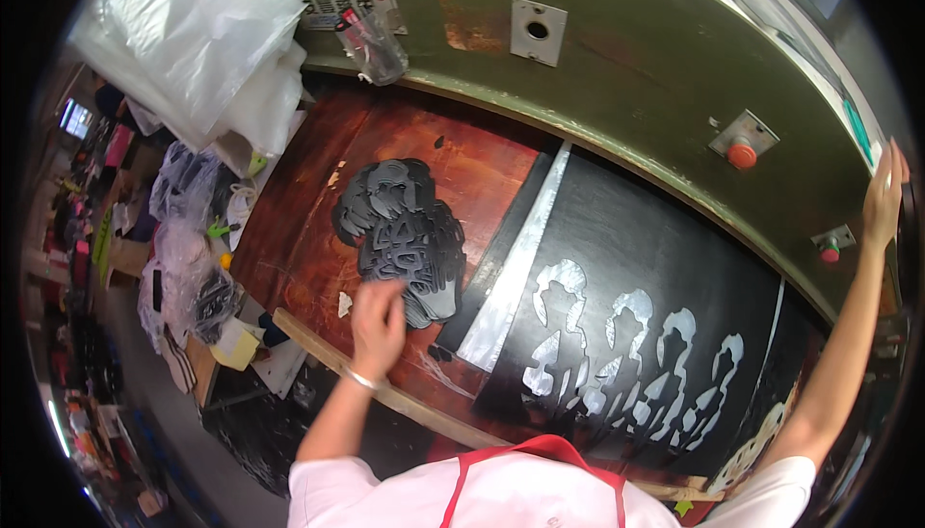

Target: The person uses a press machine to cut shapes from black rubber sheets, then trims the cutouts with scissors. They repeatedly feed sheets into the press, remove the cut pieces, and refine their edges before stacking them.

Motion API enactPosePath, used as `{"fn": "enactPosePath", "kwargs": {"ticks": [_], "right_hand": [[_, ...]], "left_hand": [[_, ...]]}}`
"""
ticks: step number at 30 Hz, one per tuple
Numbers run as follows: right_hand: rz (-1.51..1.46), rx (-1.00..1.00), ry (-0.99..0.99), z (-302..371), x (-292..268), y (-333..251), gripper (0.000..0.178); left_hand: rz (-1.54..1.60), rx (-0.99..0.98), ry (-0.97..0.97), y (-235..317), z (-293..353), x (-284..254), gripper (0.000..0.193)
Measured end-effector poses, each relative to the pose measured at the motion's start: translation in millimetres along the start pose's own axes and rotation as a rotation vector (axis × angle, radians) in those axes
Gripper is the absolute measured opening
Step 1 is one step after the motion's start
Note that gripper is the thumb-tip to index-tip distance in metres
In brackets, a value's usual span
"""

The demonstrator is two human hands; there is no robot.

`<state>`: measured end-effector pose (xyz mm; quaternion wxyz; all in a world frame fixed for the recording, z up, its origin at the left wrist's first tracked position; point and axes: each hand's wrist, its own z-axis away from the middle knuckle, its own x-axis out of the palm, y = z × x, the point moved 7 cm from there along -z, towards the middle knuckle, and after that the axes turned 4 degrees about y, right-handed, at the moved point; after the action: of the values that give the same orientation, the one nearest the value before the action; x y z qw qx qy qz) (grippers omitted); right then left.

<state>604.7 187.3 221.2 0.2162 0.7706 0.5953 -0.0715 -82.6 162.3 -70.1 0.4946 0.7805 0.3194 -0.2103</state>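
My left hand [379, 330] is at the near side of a stack of black cut-out sheet pieces [409, 249], its fingers curled; whether anything is between them is hidden. The stack lies on a reddish-brown board [308, 210]. Off to the far right, my right hand [884, 196] is raised with fingers stretched out, at the right end of a green machine beam [636, 75]. A black sheet [617, 210] covers the board's right part, with several shaped holes cut through it along its near side.
Red buttons [741, 155] stick out of the beam's face. A clear plastic holder [374, 46] with a red-capped item hangs on it. White plastic sheeting [193, 37] bulges at the upper left, above bagged goods [183, 258]. A wooden strip [424, 410] edges the board's near side.
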Motion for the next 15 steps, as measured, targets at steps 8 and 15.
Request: {"fn": "enactPosePath", "kwargs": {"ticks": [8, 15], "right_hand": [[0.235, 0.553, -0.544, 361.5, -215.1, -96.4, 0.035], [0.014, 1.174, -0.614, 483.0, -293.6, -80.7, 0.051]], "left_hand": [[0.311, -0.258, -0.339, 55.0, 108.0, 54.4, 0.050], [0.173, -0.279, -0.374, 67.7, 110.2, 77.7, 0.053]]}}
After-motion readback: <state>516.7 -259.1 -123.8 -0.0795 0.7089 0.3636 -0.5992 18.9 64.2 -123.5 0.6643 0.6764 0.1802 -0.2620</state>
